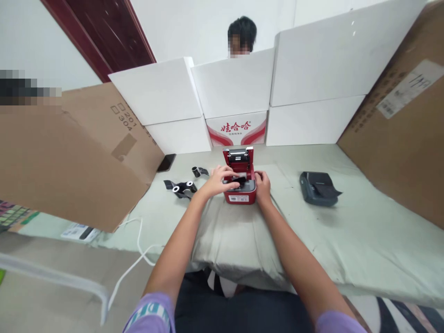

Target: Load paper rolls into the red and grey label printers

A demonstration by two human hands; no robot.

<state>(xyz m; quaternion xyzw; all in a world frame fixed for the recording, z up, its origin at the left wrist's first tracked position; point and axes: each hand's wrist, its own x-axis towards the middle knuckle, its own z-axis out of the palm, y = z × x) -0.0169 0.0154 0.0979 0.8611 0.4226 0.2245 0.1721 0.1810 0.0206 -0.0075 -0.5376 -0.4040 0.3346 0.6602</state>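
Observation:
A small red label printer [240,196] stands on the pale green cloth, its lid [238,157] raised upright. My left hand [219,179] reaches over its open top, fingers curled on a black ribbon piece [236,180] inside. My right hand [262,185] grips the printer's right side. Left of the printer lie a black ribbon cartridge with white spools [183,188] and a smaller black roll [198,171].
A dark grey printer [317,188] sits to the right. White foam boxes [236,90] form a wall behind, a person's head showing above them. Brown cardboard sheets [69,157] lean at both sides. A phone [167,162] and a white cable [137,259] lie left.

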